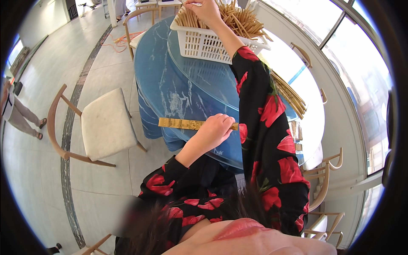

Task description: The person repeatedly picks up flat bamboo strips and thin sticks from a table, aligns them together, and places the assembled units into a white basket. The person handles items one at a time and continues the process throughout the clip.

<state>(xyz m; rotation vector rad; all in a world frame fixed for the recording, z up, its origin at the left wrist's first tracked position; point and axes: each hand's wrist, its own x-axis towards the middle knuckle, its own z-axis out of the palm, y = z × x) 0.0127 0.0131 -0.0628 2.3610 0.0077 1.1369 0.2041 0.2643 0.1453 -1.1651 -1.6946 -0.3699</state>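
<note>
My left hand (215,131) is closed around a long, flat, gold printed sleeve (179,123), held crosswise over the near edge of the blue table. One end of the sleeve sticks out to the left and a short bit shows past the fingers on the right. Stretched far forward, my right hand (205,12) is over the left part of a white plastic basket (199,44). The basket is heaped with many thin wooden chopsticks (242,22). The right fingers are pinched together near the top rim of the picture; what they hold, if anything, cannot be made out.
The round table has a blue marbled cover and a raised glass turntable (208,80). A bundle of long sticks (290,94) and small packets (296,130) lie at the right. A chair (106,123) stands left; another person's legs (23,114) show beyond it.
</note>
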